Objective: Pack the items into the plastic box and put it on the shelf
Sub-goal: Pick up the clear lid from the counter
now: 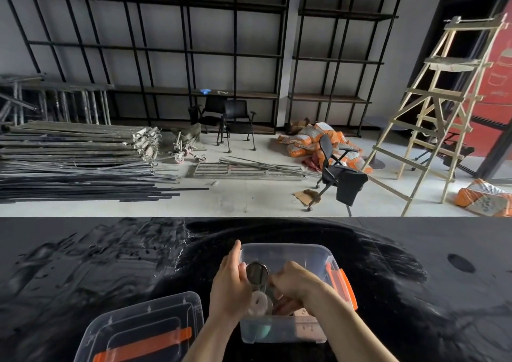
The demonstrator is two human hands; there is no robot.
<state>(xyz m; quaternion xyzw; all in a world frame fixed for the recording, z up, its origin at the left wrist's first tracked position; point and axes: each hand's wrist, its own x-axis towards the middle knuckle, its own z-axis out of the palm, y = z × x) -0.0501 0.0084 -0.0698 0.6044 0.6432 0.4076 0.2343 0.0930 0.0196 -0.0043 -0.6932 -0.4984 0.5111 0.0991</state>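
A clear plastic box (288,253) with orange latches stands on the black table in front of me. Both my hands are inside it. My left hand (231,287) grips a dark round metal object (257,273), holding it upright against the box's left side. My right hand (296,282) is curled over items in the box's middle; what it holds is hidden. A pale ring-shaped item (260,303) and a teal item (263,331) lie in the box near its front wall. The clear lid (144,331) with an orange handle lies flat on the table to the left.
The black table (83,264) is smeared with dust. Beyond its far edge the floor holds a stack of metal bars (77,162), office chairs (335,167), orange sacks (310,140) and a wooden ladder (432,112). Black shelving (235,54) lines the back wall.
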